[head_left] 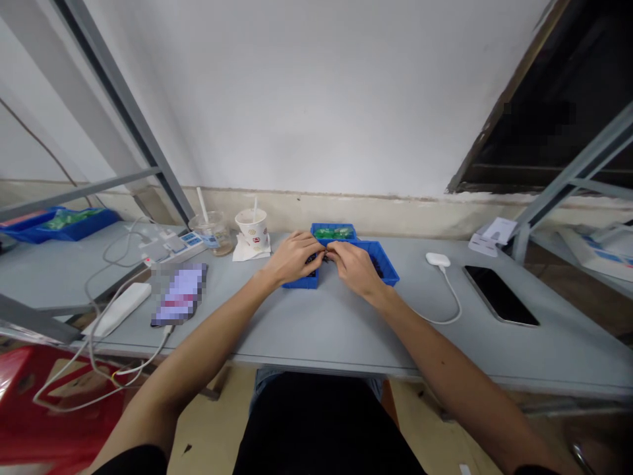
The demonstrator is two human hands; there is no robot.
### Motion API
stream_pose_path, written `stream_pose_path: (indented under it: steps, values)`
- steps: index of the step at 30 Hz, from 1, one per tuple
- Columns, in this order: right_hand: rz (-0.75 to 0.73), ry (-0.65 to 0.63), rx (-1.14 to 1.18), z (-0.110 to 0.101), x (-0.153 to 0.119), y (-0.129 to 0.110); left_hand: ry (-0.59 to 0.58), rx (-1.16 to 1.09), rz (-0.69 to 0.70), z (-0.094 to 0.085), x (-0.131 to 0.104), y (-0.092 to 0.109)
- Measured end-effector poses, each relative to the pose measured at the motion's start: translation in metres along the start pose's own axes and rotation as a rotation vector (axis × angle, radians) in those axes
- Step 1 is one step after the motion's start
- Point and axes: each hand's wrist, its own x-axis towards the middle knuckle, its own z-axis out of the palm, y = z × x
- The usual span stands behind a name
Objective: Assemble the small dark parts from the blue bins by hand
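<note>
My left hand (298, 255) and my right hand (354, 265) meet fingertip to fingertip above the blue bins. Both are closed in a pinch around something small and dark, too small to name. Beneath my left hand sits one blue bin (301, 284) with dark small parts inside. A second blue bin (390, 267), also with dark small parts, lies beside and partly behind my right hand. Farther back, against the wall, a blue bin (333, 225) holds green pieces (334, 233).
Left on the grey table (316, 330) are a paper cup (252, 231), a plastic cup (217, 237), a power strip (185, 247), a phone (180, 293) and white cables. To the right lie a white earphone case (438, 260), a black phone (499, 295) and folded paper (494, 234).
</note>
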Motion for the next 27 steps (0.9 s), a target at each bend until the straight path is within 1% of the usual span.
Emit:
stream_pose_path:
  steps: [3, 7, 9, 11, 15, 20, 25, 27]
  values:
    - [0.002, 0.005, 0.041, 0.0012, 0.0001, 0.0, 0.0, 0.012, 0.029, -0.0002, -0.0001, 0.0011]
    - [0.073, -0.024, 0.102, 0.0013, 0.0011, -0.0024, 0.018, 0.041, 0.057, -0.0018, 0.0003, 0.0027]
    - [0.106, -0.048, 0.1, 0.0009, 0.0015, -0.0037, 0.015, 0.051, 0.063, -0.0021, 0.0006, 0.0025]
    - [0.115, -0.037, 0.06, 0.0002, 0.0015, -0.0048, 0.017, 0.062, 0.048, -0.002, 0.0008, 0.0016]
    - [0.069, 0.04, -0.042, -0.0009, 0.0011, -0.0064, 0.03, 0.093, -0.005, -0.0013, 0.0008, -0.0004]
    - [0.003, 0.012, -0.125, -0.0008, 0.0017, -0.0054, 0.012, 0.065, 0.002, -0.0015, 0.0011, 0.0007]
    - [-0.039, 0.046, -0.171, -0.0013, 0.0024, -0.0033, 0.002, 0.037, 0.01, -0.0043, 0.0023, 0.0028]
    - [-0.059, 0.041, -0.171, -0.001, 0.0019, -0.0032, 0.005, 0.028, 0.017, -0.005, 0.0023, 0.0033]
